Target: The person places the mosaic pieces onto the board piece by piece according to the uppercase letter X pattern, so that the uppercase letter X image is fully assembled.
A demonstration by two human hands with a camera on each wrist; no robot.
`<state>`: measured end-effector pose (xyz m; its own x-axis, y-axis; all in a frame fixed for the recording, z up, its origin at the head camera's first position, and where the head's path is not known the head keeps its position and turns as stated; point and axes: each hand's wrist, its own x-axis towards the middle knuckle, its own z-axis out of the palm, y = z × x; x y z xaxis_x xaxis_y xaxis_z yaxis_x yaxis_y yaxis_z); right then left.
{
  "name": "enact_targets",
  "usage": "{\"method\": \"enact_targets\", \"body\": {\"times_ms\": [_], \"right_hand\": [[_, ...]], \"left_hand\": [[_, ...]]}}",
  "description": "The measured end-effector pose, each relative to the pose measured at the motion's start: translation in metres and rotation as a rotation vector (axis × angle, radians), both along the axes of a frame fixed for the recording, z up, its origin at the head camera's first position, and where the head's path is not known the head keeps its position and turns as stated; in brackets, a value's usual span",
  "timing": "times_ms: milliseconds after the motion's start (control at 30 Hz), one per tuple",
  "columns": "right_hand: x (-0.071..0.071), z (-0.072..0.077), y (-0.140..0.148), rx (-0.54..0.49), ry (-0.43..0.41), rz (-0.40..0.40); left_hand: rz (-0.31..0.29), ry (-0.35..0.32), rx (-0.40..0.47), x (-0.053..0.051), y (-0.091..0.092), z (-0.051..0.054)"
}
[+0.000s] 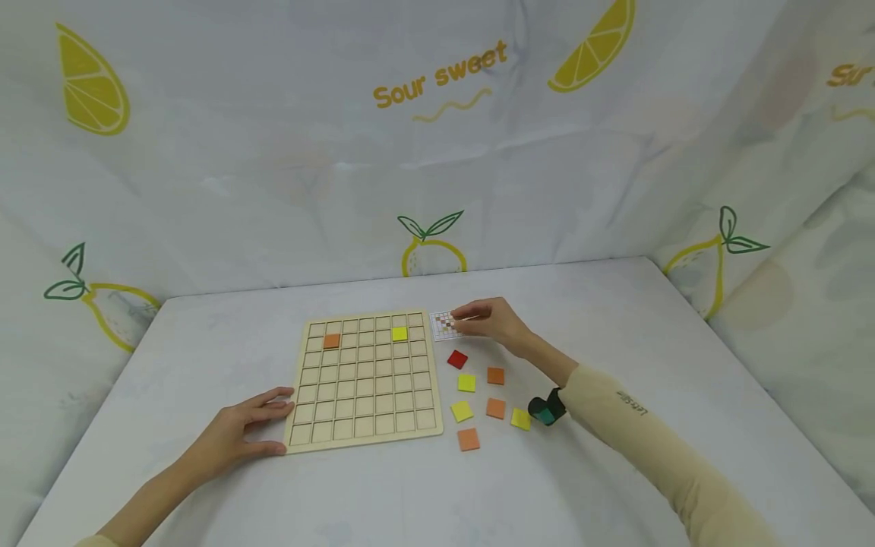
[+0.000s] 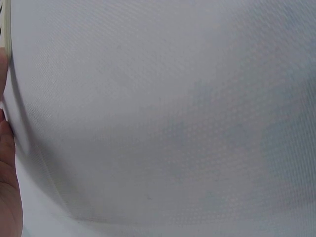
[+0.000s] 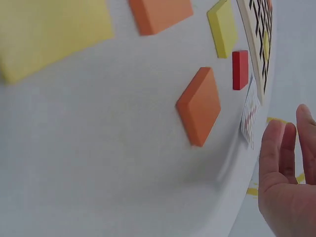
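Observation:
A wooden grid board [image 1: 365, 380] lies flat on the table. An orange tile [image 1: 331, 341] and a yellow tile [image 1: 399, 333] sit in its upper cells. At the board's left edge, my left hand [image 1: 229, 434] touches the rim with spread fingertips. My right hand [image 1: 499, 325] hovers at a small printed card [image 1: 440, 327] beside the board's top right corner, covering part of it. In the right wrist view, the fingers [image 3: 269, 148] and thumb stand apart with nothing between them. Nearest below that hand lies a red tile [image 1: 457, 359].
Loose tiles are scattered right of the board, among them a yellow tile [image 1: 466, 383], an orange tile [image 1: 495, 376] and another orange tile [image 1: 468, 439]. A dark strap [image 1: 548, 408] is on the right wrist. A lemon-printed cloth [image 1: 307, 190] hangs behind the table.

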<state>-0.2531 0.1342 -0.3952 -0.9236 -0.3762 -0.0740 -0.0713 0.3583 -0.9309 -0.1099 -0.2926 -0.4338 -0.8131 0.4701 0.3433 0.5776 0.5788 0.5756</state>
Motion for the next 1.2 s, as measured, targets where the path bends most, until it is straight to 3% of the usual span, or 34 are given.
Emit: {"method": "enact_targets", "body": {"times_ms": [233, 433, 800, 1200], "right_hand": [[0.011, 0.0, 0.031, -0.009, -0.005, -0.042], [0.023, -0.002, 0.048, -0.003, -0.019, -0.03], [0.044, -0.008, 0.058, 0.061, -0.056, -0.047], [0.061, -0.018, 0.069, 0.082, 0.006, 0.024]], "left_hand": [[-0.018, 0.022, 0.008, -0.001, 0.0, 0.0], [-0.005, 0.014, 0.005, 0.0, 0.0, 0.0], [-0.002, 0.011, 0.003, 0.001, -0.002, -0.001], [-0.024, 0.026, 0.015, -0.001, -0.002, -0.003]]}}
